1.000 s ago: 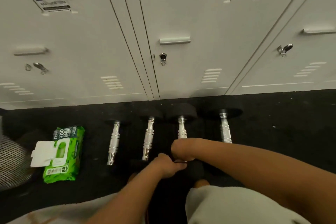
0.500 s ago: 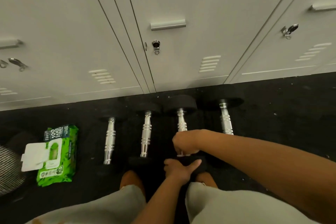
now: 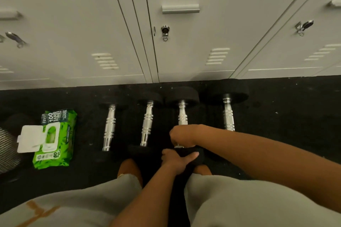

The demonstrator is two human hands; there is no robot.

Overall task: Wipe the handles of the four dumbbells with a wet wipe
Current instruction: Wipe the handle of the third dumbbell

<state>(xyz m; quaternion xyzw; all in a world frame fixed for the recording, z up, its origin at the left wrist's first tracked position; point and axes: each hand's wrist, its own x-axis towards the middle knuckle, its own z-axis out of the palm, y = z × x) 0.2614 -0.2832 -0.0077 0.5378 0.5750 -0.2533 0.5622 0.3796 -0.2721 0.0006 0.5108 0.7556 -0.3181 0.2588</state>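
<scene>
On the floor by the lockers point(image 3: 184, 57), the right hand point(image 3: 181, 135) is closed round the third dumbbell's handle point(image 3: 183, 116), wipe hidden, while the left hand point(image 3: 175, 160) holds its near weight, so the fourth dumbbell point(image 3: 228, 116) likely comes next.

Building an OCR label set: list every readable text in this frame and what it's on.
"100" on the top end of the green wet wipe pack.
"80" on the pack's lower left corner.
The brand line above "100", the words under it and the pack's other small print are too blurred to read reliably.
The lockers and the dumbbells show no readable text.
</scene>
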